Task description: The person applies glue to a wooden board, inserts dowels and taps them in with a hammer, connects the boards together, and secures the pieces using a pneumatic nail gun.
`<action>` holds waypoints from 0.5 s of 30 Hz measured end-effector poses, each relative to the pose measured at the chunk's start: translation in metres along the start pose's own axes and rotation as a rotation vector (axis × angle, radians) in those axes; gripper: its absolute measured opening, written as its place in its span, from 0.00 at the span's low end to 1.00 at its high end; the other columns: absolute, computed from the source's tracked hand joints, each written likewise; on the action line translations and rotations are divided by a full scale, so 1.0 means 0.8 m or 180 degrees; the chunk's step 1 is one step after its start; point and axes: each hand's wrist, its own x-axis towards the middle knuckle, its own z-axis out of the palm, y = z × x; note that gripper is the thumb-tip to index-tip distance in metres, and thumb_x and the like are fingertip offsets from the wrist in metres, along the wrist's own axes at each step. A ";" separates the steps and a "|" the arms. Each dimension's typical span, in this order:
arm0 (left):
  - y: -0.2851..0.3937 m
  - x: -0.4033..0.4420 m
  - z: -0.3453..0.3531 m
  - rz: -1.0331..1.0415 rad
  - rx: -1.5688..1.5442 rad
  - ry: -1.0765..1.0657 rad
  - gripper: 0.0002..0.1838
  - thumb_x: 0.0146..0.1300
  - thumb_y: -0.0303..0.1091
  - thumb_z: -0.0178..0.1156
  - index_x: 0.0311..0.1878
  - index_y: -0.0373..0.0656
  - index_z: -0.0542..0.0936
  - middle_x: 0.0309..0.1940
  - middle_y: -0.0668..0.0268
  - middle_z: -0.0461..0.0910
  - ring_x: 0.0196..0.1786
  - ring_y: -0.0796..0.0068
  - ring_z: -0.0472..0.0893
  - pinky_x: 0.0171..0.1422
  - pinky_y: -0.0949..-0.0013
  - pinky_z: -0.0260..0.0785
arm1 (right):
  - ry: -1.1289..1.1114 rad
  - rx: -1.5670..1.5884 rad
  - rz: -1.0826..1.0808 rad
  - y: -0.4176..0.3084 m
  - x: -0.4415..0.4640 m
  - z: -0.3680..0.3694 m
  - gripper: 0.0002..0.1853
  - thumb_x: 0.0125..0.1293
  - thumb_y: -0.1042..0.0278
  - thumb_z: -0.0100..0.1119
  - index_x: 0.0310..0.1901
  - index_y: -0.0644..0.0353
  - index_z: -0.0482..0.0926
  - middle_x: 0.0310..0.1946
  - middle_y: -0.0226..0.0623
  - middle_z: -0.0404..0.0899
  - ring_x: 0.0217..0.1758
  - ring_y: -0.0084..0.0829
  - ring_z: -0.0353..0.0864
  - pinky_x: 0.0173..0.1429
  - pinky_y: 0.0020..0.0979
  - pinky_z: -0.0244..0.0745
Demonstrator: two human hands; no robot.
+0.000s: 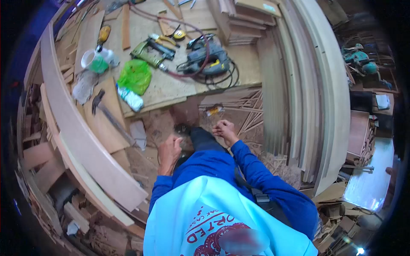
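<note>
My left hand (169, 151) is held in front of my body with its fingers curled in. To its right my right hand (225, 131) has its fingertips pressed together. Whether either hand pinches something small, I cannot make out. Both are apart from the workbench (183, 91), above a floor strewn with sawdust. A hammer (112, 117) lies on a board to the left of my left hand. Beyond the hands, on the bench, lie a green plastic bag (134, 76), a green air nailer (145, 52) and a grey power tool (207, 59) with a black cord.
Long curved wooden panels (85, 106) run down the left, and tall stacked panels (307, 85) stand at the right. A white tub (95, 62), tape measure (179, 34) and red hose (188, 74) are on the bench. Thin wood strips (252, 111) lie below it.
</note>
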 end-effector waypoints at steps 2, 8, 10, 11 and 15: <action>-0.007 -0.020 0.003 -0.0163 0.0493 -0.0431 0.14 0.69 0.45 0.64 0.36 0.43 0.83 0.32 0.49 0.85 0.37 0.36 0.82 0.41 0.44 0.74 | -0.0112 -0.0054 0.0159 0.022 -0.018 0.003 0.07 0.75 0.68 0.56 0.47 0.63 0.78 0.37 0.42 0.85 0.34 0.31 0.88 0.34 0.31 0.85; -0.106 -0.096 0.042 -0.0664 -0.0422 -0.0682 0.10 0.68 0.38 0.62 0.42 0.41 0.81 0.34 0.49 0.86 0.43 0.41 0.85 0.46 0.44 0.74 | 0.0259 -0.1091 0.0335 0.155 0.010 -0.044 0.08 0.71 0.66 0.60 0.43 0.63 0.79 0.36 0.38 0.83 0.34 0.31 0.87 0.37 0.34 0.84; -0.160 -0.107 0.086 -0.0727 -0.0275 -0.0735 0.11 0.68 0.37 0.63 0.44 0.40 0.80 0.35 0.48 0.86 0.44 0.42 0.85 0.48 0.45 0.75 | 0.0336 -0.1139 0.0504 0.226 0.053 -0.083 0.07 0.70 0.68 0.60 0.41 0.63 0.80 0.34 0.36 0.83 0.34 0.30 0.86 0.37 0.34 0.83; -0.181 -0.119 0.099 -0.0765 -0.0115 -0.0785 0.11 0.67 0.37 0.63 0.45 0.38 0.80 0.36 0.48 0.86 0.45 0.43 0.85 0.49 0.46 0.75 | 0.0355 -0.1959 -0.0178 0.278 0.084 -0.113 0.06 0.69 0.69 0.60 0.41 0.62 0.79 0.33 0.35 0.81 0.34 0.30 0.86 0.36 0.33 0.83; -0.274 -0.064 0.190 -0.1534 -0.1099 -0.0908 0.15 0.65 0.35 0.64 0.51 0.37 0.81 0.41 0.46 0.87 0.48 0.43 0.86 0.54 0.52 0.77 | 0.0175 -0.1331 0.0131 0.241 0.082 -0.059 0.01 0.66 0.76 0.58 0.37 0.60 0.79 0.27 0.34 0.77 0.32 0.29 0.83 0.33 0.34 0.80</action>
